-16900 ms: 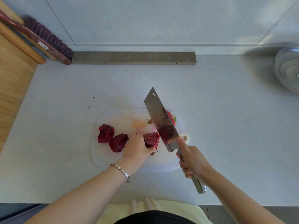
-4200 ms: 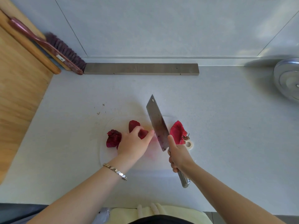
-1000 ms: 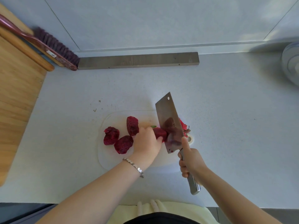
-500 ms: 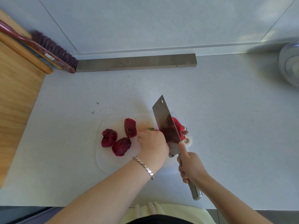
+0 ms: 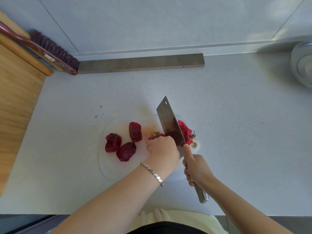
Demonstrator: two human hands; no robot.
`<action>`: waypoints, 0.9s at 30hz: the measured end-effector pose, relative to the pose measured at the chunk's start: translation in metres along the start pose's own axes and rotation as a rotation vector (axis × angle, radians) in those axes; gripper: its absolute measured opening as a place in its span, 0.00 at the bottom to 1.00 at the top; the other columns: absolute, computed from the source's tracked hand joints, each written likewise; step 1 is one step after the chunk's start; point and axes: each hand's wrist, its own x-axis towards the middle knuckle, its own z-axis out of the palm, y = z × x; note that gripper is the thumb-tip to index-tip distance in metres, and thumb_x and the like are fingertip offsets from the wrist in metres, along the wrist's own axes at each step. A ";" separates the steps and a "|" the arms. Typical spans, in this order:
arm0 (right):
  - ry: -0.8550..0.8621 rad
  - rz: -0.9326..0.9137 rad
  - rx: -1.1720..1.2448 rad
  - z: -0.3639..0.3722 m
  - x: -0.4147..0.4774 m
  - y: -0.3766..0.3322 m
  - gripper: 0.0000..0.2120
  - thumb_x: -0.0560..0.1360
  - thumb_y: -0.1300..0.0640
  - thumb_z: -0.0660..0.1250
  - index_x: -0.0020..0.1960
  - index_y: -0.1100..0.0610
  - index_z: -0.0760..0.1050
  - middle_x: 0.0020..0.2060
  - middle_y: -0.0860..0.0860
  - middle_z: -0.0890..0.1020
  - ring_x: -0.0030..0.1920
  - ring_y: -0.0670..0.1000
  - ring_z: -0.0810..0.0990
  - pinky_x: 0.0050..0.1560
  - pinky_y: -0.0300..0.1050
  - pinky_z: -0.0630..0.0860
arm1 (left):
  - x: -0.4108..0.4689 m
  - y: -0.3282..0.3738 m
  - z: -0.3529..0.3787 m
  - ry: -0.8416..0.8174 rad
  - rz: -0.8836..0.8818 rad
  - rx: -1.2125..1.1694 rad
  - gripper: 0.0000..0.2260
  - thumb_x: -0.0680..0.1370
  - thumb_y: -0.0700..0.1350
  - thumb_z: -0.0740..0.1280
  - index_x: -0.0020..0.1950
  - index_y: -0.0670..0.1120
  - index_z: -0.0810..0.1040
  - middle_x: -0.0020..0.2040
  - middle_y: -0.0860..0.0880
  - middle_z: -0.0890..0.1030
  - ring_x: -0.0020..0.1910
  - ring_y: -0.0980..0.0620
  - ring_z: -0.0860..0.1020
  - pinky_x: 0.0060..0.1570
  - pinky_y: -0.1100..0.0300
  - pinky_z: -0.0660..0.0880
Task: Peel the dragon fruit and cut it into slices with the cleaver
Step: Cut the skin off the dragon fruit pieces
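Head view: left hand point(image 5: 162, 149) mostly hides fruit piece point(image 5: 156, 136).

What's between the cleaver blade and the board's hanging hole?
Head view: pink peel lies on the cutting board between the cleaver and the hole.

Pale worktop corner sitting in soft light.
A speckled white table point(image 5: 236, 107) is meeting a panelled grey-white wall point(image 5: 152, 22). A grey bar point(image 5: 141, 63) is lying along the joint, a wooden board point(image 5: 15, 98) is flanking the left, and light is brightening the right.
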 end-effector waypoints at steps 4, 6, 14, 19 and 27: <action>-0.036 0.007 0.066 -0.004 -0.003 0.001 0.28 0.78 0.38 0.51 0.26 0.53 0.54 0.19 0.48 0.59 0.19 0.46 0.56 0.23 0.35 0.57 | 0.010 -0.011 0.008 -0.023 -0.059 -0.168 0.16 0.78 0.51 0.56 0.56 0.43 0.76 0.53 0.43 0.80 0.52 0.42 0.77 0.54 0.50 0.75; -0.072 0.037 0.119 -0.007 -0.004 0.003 0.27 0.78 0.38 0.51 0.27 0.53 0.54 0.20 0.48 0.58 0.20 0.47 0.55 0.24 0.36 0.56 | 0.011 -0.016 0.010 0.015 -0.052 -0.254 0.18 0.78 0.53 0.56 0.53 0.42 0.78 0.50 0.42 0.80 0.51 0.42 0.77 0.52 0.51 0.75; -0.164 0.049 0.149 -0.020 -0.007 0.010 0.25 0.76 0.35 0.51 0.32 0.54 0.54 0.23 0.50 0.57 0.23 0.48 0.54 0.25 0.37 0.56 | 0.009 -0.023 0.018 0.143 -0.084 -0.363 0.17 0.76 0.57 0.62 0.47 0.45 0.81 0.44 0.44 0.80 0.48 0.42 0.77 0.49 0.53 0.72; -0.180 0.024 0.138 -0.026 -0.009 0.012 0.25 0.76 0.35 0.50 0.32 0.54 0.55 0.24 0.50 0.57 0.24 0.48 0.54 0.25 0.36 0.56 | 0.010 -0.027 0.022 0.186 -0.107 -0.375 0.15 0.77 0.52 0.61 0.49 0.41 0.78 0.47 0.43 0.80 0.50 0.41 0.77 0.48 0.53 0.71; -0.161 0.006 0.094 -0.014 -0.015 0.002 0.26 0.77 0.36 0.50 0.29 0.53 0.55 0.21 0.49 0.59 0.23 0.47 0.55 0.25 0.37 0.56 | 0.012 -0.040 0.032 0.192 -0.147 -0.553 0.22 0.62 0.60 0.58 0.37 0.42 0.77 0.35 0.43 0.79 0.35 0.43 0.78 0.32 0.55 0.77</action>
